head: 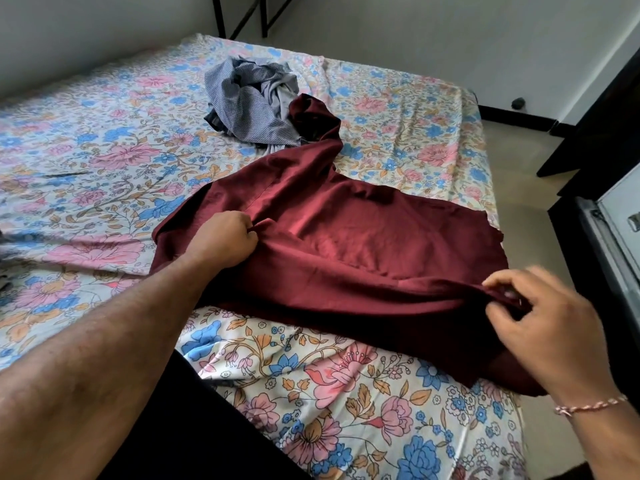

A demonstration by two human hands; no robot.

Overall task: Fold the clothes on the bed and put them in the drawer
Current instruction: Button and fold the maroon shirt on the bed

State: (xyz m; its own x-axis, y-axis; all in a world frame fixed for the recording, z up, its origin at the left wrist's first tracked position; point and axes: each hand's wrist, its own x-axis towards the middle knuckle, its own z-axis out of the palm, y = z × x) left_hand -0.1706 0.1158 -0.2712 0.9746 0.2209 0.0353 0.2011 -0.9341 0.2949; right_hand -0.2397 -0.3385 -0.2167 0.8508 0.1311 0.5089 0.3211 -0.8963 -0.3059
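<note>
A maroon garment (363, 237) lies spread across the flowered bed (86, 140), one sleeve trailing toward the far side. My left hand (225, 240) grips a fold of it near its left part, fingers curled into the cloth. Near the bed's right edge, my right hand (540, 320) pinches the garment's near hem between thumb and fingers and lifts it a little. A crumpled heap of grey and checked clothes (252, 98) sits farther back on the bed, touching the maroon sleeve.
A dark piece of furniture (602, 109) stands at the right beyond the bed, with a metal-edged open part (613, 244) below it. Beige floor (512, 150) runs between them. Black bars (242, 15) lean against the far wall.
</note>
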